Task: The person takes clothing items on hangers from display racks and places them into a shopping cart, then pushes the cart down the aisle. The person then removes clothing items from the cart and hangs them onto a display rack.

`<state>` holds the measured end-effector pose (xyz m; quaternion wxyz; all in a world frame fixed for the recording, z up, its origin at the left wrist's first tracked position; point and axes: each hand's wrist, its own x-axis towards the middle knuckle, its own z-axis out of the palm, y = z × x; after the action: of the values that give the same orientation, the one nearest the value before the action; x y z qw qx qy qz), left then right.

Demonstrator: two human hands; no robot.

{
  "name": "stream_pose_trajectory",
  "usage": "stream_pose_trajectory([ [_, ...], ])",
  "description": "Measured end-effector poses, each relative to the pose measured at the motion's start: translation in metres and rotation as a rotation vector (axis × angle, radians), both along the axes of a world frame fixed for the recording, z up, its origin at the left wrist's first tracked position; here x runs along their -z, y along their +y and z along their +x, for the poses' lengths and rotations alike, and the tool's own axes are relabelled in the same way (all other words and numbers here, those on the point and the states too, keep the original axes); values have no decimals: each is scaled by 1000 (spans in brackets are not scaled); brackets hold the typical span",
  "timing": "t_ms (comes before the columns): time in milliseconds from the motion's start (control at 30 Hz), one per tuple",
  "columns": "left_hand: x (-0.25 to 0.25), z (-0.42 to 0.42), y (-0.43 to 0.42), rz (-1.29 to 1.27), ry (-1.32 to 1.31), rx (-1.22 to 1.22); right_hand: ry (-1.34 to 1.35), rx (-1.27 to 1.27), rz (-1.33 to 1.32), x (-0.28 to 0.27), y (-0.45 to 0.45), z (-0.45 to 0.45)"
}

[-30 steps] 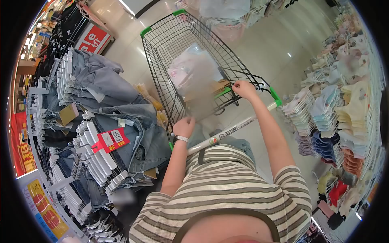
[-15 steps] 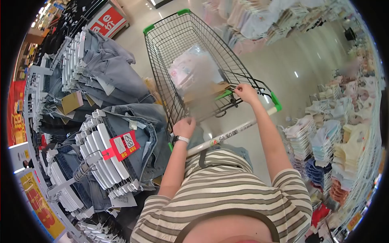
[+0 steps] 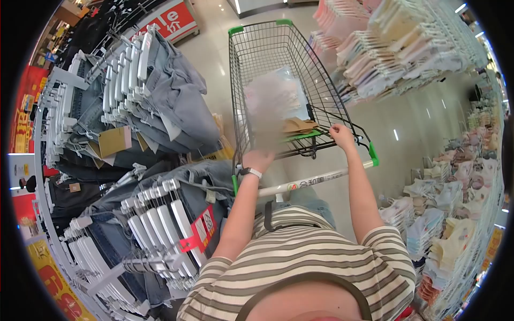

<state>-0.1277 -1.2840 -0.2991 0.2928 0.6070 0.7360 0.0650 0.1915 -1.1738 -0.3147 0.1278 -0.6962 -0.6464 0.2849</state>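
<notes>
A black wire shopping cart (image 3: pixel 326 80) with green corners stands in front of me. My left hand (image 3: pixel 258 159), a watch on its wrist, is at the cart's rear left. A blur covers its fingers, so I cannot tell what they touch. My right hand (image 3: pixel 341 136) is closed at the rear right wire frame, beyond the white push handle (image 3: pixel 316 181); what its fingers hold is hidden. Inside the basket lies a plastic-wrapped pale package (image 3: pixel 292 85), partly blurred. Brown cardboard-like pieces (image 3: pixel 300 126) sit nearer me, by a green bar.
Jeans (image 3: pixel 176 80) hang on white hangers close at left, with a red price tag (image 3: pixel 203 227). Racks of pastel clothing (image 3: pixel 385 48) stand ahead right, and more small garments (image 3: pixel 444 214) hang along the right. A red sale sign (image 3: pixel 174 21) is at the upper left.
The cart and both hands appear farther right in view. The jeans racks at left have shifted right, and more of the pastel clothing ahead right shows.
</notes>
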Motion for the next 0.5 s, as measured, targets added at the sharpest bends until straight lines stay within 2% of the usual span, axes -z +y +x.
stream_pose_trajectory([
  [133,6,-11,54,-10,47,-1,26,16,-42,-4,55,-13],
  [233,8,-27,103,-67,75,124,13,-3,-20,-5,96,-21],
  [300,10,-35,134,-79,63,103,-85,8,-15,-2,124,-30],
  [433,-8,-49,190,-29,5,42,-107,4,-23,-7,173,-48],
  [500,5,-62,216,-24,2,53,-128,-4,-82,-16,193,-57],
])
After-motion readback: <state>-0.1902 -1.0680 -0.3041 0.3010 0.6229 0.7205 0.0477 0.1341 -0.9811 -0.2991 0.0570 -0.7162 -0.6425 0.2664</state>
